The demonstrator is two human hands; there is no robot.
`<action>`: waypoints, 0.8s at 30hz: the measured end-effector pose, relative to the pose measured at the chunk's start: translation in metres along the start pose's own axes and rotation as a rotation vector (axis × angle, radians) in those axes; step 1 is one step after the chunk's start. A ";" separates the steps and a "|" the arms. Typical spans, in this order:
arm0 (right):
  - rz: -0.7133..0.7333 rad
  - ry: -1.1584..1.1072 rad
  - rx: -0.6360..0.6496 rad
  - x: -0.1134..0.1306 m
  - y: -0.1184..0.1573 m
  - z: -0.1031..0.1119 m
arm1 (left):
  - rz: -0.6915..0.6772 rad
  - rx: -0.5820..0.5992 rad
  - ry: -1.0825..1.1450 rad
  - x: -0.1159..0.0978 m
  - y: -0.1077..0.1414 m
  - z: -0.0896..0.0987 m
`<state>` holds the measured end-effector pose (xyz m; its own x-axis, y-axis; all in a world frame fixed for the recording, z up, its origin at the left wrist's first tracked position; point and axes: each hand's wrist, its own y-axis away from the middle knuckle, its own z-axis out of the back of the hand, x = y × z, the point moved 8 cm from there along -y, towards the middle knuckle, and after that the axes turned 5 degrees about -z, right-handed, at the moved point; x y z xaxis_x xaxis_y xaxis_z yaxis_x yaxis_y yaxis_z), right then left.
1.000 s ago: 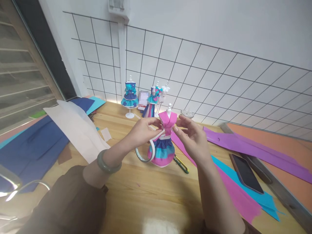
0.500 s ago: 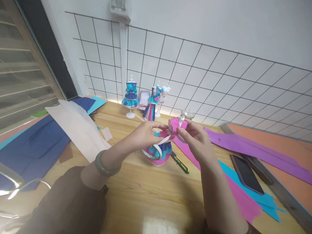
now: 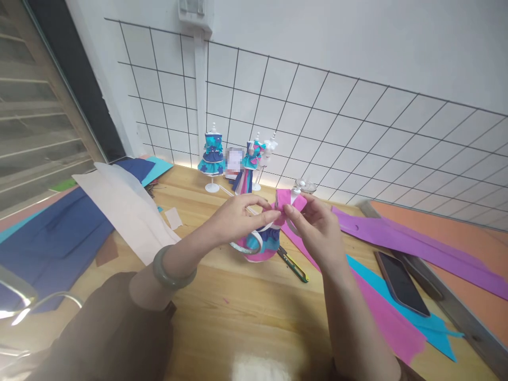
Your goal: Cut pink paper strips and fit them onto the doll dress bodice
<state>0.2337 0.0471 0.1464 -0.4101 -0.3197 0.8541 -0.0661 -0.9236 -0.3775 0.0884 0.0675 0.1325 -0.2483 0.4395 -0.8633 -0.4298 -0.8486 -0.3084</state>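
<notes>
A small dress-form wearing a pink bodice and a layered pink, turquoise and navy skirt stands between my hands. My right hand is closed on the bodice, thumb in front and fingers behind. My left hand has its thumb and forefinger at the bodice's left side. Below it, a roll of white tape hangs against the skirt, apparently held by its lower fingers, which are mostly hidden. A white strip runs up from the roll. A yellow-and-black utility knife lies beside the skirt.
Dressed miniature forms and a blurred card stand at the back, near a glass bowl. Navy fabric and white fabric lie left. Purple fabric, pink fabric and a phone lie right.
My left thumb has moved right and up to the bodice, close to my right thumb. The tape strip shows less, and the roll and skirt sit slightly higher.
</notes>
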 end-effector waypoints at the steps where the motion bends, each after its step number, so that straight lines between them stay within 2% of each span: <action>1: 0.002 0.028 -0.034 0.000 0.001 0.001 | -0.020 -0.027 -0.060 -0.002 0.001 0.002; 5: 0.013 0.123 -0.136 0.003 0.005 0.003 | -0.067 -0.053 -0.262 -0.009 0.005 0.002; 8: 0.026 0.134 -0.140 0.007 0.007 0.001 | -0.091 -0.073 -0.270 -0.013 0.005 0.000; 16: 0.056 0.104 0.086 0.008 0.005 -0.013 | -0.114 -0.109 -0.177 -0.008 0.001 0.001; 24: -0.045 0.144 0.114 0.003 0.008 0.001 | -0.081 -0.143 -0.134 -0.001 -0.002 0.006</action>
<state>0.2333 0.0388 0.1465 -0.5359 -0.2511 0.8061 0.0123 -0.9570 -0.2900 0.0850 0.0705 0.1366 -0.3353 0.5354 -0.7752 -0.3284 -0.8377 -0.4364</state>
